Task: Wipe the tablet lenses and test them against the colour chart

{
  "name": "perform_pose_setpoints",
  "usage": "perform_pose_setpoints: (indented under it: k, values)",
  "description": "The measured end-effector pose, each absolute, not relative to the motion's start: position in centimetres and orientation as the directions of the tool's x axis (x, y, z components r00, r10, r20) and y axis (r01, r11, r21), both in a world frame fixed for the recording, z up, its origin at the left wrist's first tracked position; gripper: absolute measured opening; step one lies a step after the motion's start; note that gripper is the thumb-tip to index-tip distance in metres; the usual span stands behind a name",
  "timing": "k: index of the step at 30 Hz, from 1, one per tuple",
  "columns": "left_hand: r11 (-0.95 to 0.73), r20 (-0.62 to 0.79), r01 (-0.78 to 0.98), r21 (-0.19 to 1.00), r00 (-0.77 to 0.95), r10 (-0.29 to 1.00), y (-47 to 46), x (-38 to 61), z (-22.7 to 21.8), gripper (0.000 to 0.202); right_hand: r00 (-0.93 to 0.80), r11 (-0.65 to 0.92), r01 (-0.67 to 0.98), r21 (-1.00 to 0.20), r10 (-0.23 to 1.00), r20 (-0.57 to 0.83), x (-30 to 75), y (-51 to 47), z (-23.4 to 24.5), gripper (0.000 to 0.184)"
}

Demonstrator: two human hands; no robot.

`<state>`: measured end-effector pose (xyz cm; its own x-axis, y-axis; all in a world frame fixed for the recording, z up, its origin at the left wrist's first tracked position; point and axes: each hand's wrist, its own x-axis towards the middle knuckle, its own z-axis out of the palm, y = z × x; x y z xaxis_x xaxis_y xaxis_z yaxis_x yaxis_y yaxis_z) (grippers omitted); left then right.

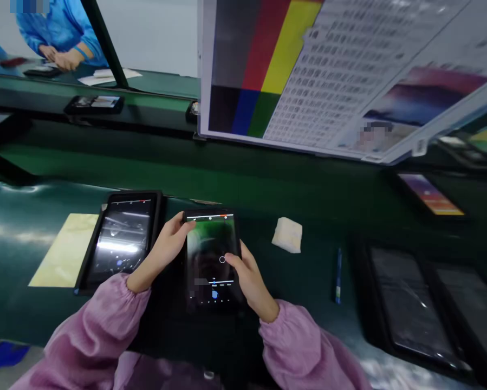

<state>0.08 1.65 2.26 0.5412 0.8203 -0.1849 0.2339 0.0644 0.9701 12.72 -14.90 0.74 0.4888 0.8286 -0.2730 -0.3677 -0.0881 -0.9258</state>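
Observation:
A black tablet [205, 241] with its camera screen lit is held between my two hands, over the dark green bench. My left hand [170, 241] grips its left edge, the thumb lying on the upper left of the screen. On the opposite side my right hand [249, 276] holds the right edge, with its thumb over the glass beside a small white circle. The fingers behind the tablet are hidden. Just left of my left hand lies another lit tablet [123, 238] in a black case, partly over a yellow sheet [66, 252]. A folded white cloth [287, 235] rests to the right.
A blue pen [338, 276] and dark tablets [414, 298] lie on the right. A large printed colour chart [296, 70] stands at the back. Devices, including a phone [95, 104], sit along the ledge. Behind it is a person in blue [70, 32].

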Motion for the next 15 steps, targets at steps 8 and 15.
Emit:
perform_pose_setpoints:
  k: [8, 15]
  values:
    - [0.108, -0.234, 0.246, 0.963, 0.574, 0.785, 1.0, -0.2, 2.5, 0.036, 0.483, -0.085, -0.334, -0.939, 0.84, -0.248, 12.7, -15.0, 0.5, 0.026]
    - [0.169, -0.321, 0.273, 0.947, 0.835, 0.447, -0.7, -1.3, 2.8, 0.079, 0.608, 0.051, -0.387, -0.921, 0.764, -0.214, 13.8, -15.0, -0.2, 0.037]
